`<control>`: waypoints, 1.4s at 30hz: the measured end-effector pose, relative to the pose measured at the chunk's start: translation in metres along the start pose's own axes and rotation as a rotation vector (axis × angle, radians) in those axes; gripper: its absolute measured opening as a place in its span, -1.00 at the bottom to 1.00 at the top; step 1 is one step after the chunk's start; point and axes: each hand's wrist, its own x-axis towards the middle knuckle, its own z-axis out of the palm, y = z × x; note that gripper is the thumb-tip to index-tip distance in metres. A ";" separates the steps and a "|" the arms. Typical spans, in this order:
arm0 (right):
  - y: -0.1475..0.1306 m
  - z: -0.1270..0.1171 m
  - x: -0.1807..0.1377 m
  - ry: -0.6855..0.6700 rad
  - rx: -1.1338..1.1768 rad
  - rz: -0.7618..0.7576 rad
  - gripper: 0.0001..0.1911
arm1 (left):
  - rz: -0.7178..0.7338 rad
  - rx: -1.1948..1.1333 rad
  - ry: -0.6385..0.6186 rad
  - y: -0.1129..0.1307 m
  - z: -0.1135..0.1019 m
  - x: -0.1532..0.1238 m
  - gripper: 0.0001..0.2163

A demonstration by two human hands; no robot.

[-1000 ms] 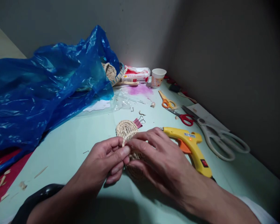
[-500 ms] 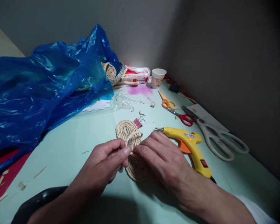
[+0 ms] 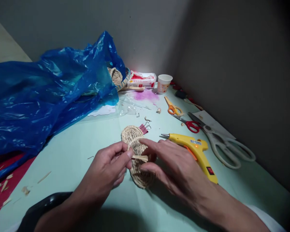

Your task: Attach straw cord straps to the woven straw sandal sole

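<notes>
A small woven straw sandal (image 3: 137,154) lies flat on the pale green table (image 3: 70,151). A straw strap loops over its front. My left hand (image 3: 108,170) pinches a loose straw strip (image 3: 140,158) at the sandal's left edge. My right hand (image 3: 166,164) rests on the sandal's right side, with thumb and forefinger at the strip's other end. A pink binder clip (image 3: 144,128) is clipped on the sandal's far edge.
A yellow glue gun (image 3: 195,151) lies just right of my right hand. Beyond it lie white shears (image 3: 227,145), red scissors (image 3: 189,124) and orange scissors (image 3: 172,108). A big blue plastic bag (image 3: 45,93) fills the left, another woven piece (image 3: 117,75) beside it. A paper cup (image 3: 164,83) stands by the wall.
My right hand has slid back to the right and uncovered the sandal's middle. The loose strip now lies across the sandal between both hands. The view has tilted slightly.
</notes>
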 end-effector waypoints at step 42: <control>0.043 -0.061 -0.066 -0.092 -0.181 0.621 -0.59 | 0.146 0.284 0.176 0.005 -0.029 0.022 -0.79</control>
